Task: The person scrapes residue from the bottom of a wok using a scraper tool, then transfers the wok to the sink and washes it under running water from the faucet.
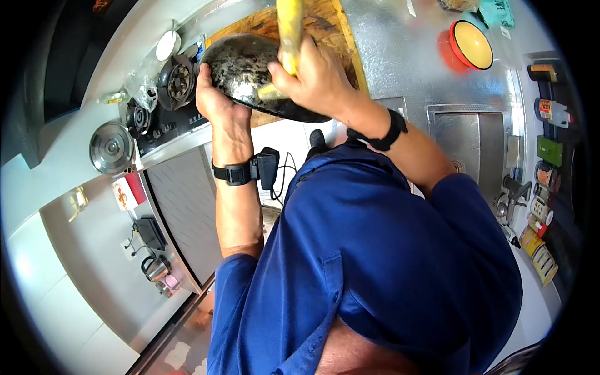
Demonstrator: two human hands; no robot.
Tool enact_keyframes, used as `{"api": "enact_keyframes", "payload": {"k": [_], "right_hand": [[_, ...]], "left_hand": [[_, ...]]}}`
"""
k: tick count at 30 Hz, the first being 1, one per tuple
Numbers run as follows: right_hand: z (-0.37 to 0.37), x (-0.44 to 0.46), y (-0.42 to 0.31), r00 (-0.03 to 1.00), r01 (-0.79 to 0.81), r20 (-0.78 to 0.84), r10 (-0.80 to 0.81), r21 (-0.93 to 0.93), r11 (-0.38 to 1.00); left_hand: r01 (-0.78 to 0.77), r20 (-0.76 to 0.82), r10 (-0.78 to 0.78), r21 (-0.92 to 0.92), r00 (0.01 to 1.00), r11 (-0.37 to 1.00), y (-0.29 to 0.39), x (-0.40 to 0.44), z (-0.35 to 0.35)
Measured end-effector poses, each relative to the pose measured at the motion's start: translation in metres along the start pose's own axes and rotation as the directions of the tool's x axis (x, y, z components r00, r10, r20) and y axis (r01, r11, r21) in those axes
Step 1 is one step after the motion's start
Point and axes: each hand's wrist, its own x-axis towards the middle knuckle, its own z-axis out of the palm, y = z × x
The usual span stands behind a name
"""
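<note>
A dark, worn metal pan is tilted above a wooden board. My left hand grips the pan's left rim, with the thumb on the side facing me. My right hand is closed around a yellow tool, which rises past the top edge of the view. A pale yellow piece below my right hand lies against the pan; whether it belongs to the tool is hard to tell.
A stove is on the left, near a round metal lid. To the right are an orange bowl with yellow inside, a metal sink and a row of bottles and jars.
</note>
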Motion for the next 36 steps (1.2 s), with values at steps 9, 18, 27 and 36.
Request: {"api": "enact_keyframes", "payload": {"k": [9, 18, 27, 36], "right_hand": [[-0.002, -0.013, -0.004, 0.996, 0.035, -0.081, -0.037, -0.03, 0.999], [-0.007, -0.051, -0.006, 0.926, -0.151, -0.299, 0.23, 0.264, 0.953], [-0.016, -0.035, 0.03, 0.954, -0.128, -0.242, 0.178, 0.209, 0.969], [-0.016, -0.037, 0.027, 0.928, -0.167, -0.322, 0.187, 0.089, 0.982]], "left_hand": [[-0.003, 0.003, 0.003, 0.003, 1.0, 1.0, -0.001, -0.001, 0.008], [-0.021, 0.033, 0.021, 0.011, 0.999, 1.0, -0.005, 0.013, 0.009], [-0.058, 0.026, 0.055, 0.153, 0.998, 0.987, -0.008, 0.011, 0.027], [-0.066, 0.044, 0.061, 0.131, 0.997, 0.989, -0.009, 0.021, 0.018]]}}
